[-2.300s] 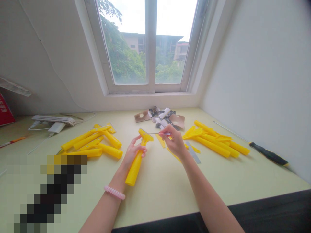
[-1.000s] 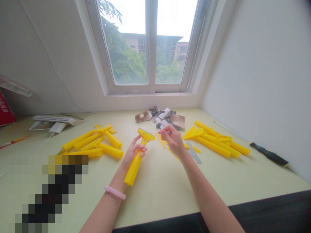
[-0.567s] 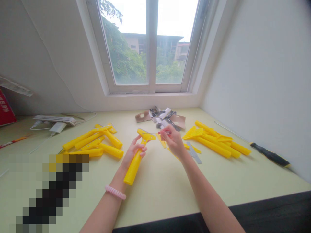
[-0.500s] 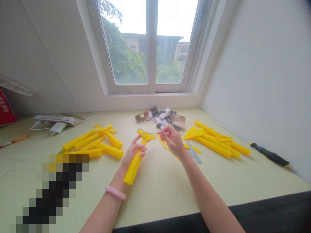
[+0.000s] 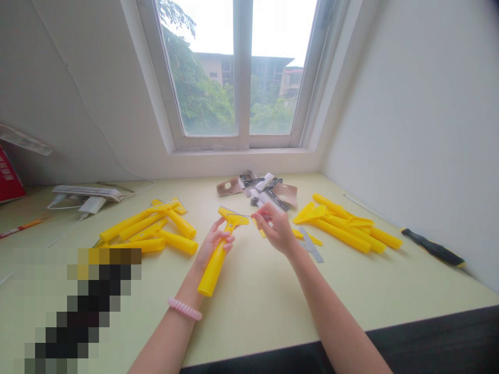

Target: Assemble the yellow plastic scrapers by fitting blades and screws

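My left hand is wrapped round the neck of a yellow scraper, its T-shaped head up and its handle pointing down toward me. My right hand pinches a small screwdriver, whose thin shaft reaches left to the scraper's head. Just beyond and beside my right hand lie flat yellow pieces and grey metal blades, partly hidden by the hand.
Yellow scrapers are piled on the left, yellow handles on the right. Packaging lies below the window. A black-handled screwdriver rests by the right wall, a power strip at the back left.
My right hand has turned slightly, and the small screwdriver's shaft has shifted right and lower along the scraper's head. My left hand has hardly moved.
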Available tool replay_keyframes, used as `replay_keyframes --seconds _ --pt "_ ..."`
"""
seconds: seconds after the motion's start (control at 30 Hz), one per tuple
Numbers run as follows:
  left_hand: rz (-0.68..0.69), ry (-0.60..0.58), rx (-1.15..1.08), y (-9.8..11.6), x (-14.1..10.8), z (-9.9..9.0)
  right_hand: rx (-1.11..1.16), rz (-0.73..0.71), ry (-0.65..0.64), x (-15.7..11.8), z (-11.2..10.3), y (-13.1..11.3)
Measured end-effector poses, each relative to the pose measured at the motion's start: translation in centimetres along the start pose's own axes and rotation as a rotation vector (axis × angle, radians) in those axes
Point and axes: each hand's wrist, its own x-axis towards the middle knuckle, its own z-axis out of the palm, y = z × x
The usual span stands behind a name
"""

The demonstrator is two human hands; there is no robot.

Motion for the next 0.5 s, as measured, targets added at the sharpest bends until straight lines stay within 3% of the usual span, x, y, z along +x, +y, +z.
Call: replay_keyframes --seconds 0.23,0.5 --pt "0.012 -0.007 0.002 0.01 0.01 -0.02 -0.018 -0.018 0.003 0.03 0.13 0.21" --pt "0.042 0.024 0.202 -0.13 0.87 -0.77 -0.046 0.025 0.044 -0.02 -0.02 -0.06"
